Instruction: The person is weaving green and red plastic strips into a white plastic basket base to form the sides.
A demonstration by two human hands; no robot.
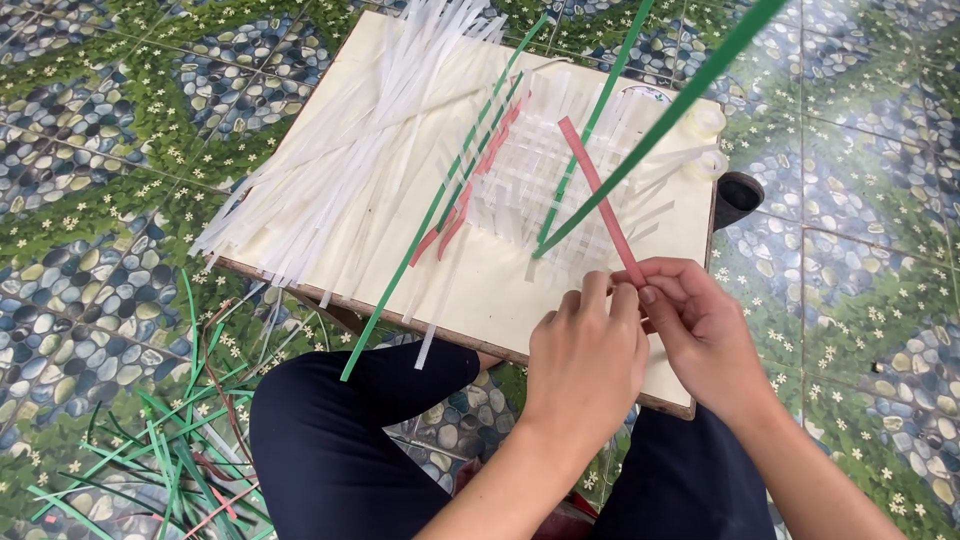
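Pinching a pink strip (600, 200) over a woven white mat (560, 180).
Both grips are closing on the strip's near end: left hand (585, 365) and right hand (705, 335) are meeting above the board surface (500, 290).

pink strip (600, 200): smooth matt paper | white strips (330, 170): thin paper | bench (480, 290): matt pale board, raw wooden edge | floor (90, 150): glossy pebble-patterned tile

I'm looking down on a tiled floor (850, 150) printed with blue-grey pebbles, green grass and tiny white flowers. Even daylight falls across it, grout lines crossing in a plain grid.
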